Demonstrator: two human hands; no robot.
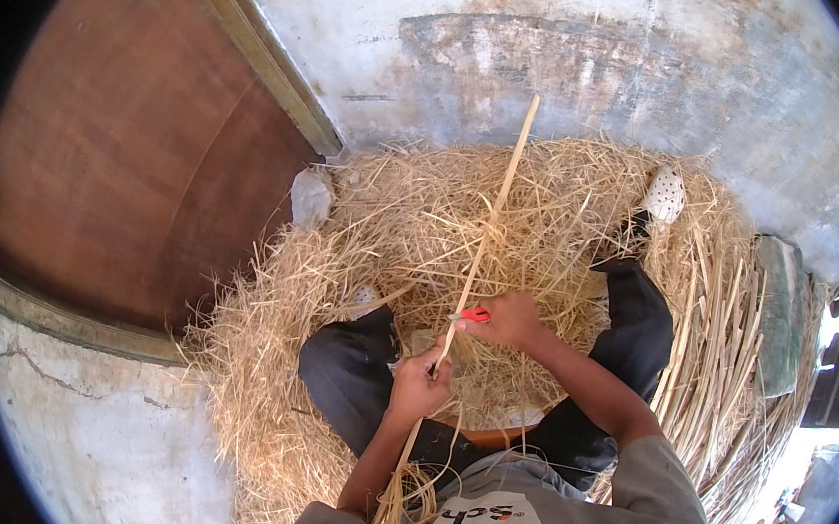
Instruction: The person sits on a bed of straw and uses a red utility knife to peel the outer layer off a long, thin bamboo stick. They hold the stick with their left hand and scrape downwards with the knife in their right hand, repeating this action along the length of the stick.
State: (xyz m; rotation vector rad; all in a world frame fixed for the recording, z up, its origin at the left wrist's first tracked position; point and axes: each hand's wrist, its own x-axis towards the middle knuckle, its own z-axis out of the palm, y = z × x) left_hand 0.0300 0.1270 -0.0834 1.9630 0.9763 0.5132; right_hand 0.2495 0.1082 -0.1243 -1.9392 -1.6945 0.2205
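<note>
A long, pale bamboo strip (513,166) runs from near the wall back toward my body, between my legs. My left hand (420,385) is closed around it, low in front of my lap. Just beyond, my right hand (506,318) grips a small red-handled knife (474,315). Its short blade meets the strip a little above my left fingers. Thin peeled strands (400,507) hang beside my left forearm and across my lap.
Loose straw-like shavings (404,202) cover the ground around my legs. Long split strips (709,334) lie stacked to the right, beside a greenish slab (777,315). A stained wall (592,69) stands ahead, with a brown door (133,151) at left. A white perforated shoe (665,195) shows at far right.
</note>
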